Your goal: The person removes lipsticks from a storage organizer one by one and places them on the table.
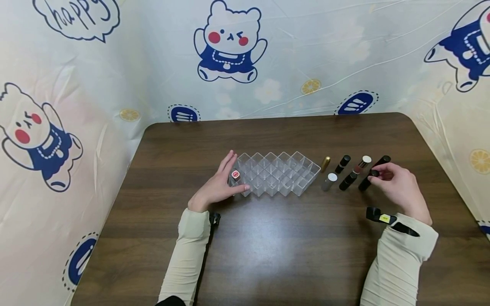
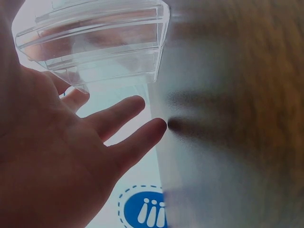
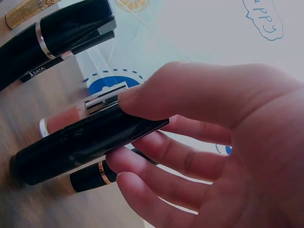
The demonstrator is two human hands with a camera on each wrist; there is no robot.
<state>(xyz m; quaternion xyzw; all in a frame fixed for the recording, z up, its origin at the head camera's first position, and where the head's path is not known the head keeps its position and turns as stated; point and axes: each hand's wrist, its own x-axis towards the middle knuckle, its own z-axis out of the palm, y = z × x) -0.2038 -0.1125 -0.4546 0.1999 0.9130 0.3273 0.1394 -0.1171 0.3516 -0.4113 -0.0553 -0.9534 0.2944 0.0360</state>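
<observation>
A clear lipstick organizer point(image 1: 273, 174) with rows of small compartments lies on the table. A single lipstick point(image 1: 235, 175) stands in a compartment at its left end. My left hand point(image 1: 219, 185) rests around that end, thumb at the front side and other fingers extended at the back; the left wrist view shows them spread beside the clear plastic wall point(image 2: 104, 47). Right of the organizer, my right hand point(image 1: 402, 187) pinches a black lipstick tube point(image 3: 80, 145) between thumb and fingers. The tube's lower end is close to the table; whether it touches cannot be told.
Between organizer and right hand stand a gold tube point(image 1: 325, 164), a short black tube point(image 1: 342, 163), a clear tube with white top point(image 1: 329, 182), a black tube point(image 1: 348, 181) and a white-topped tube point(image 1: 365, 161). Another black tube point(image 1: 384, 160) is behind the right fingers. Patterned cloth point(image 1: 298, 55) surrounds the table.
</observation>
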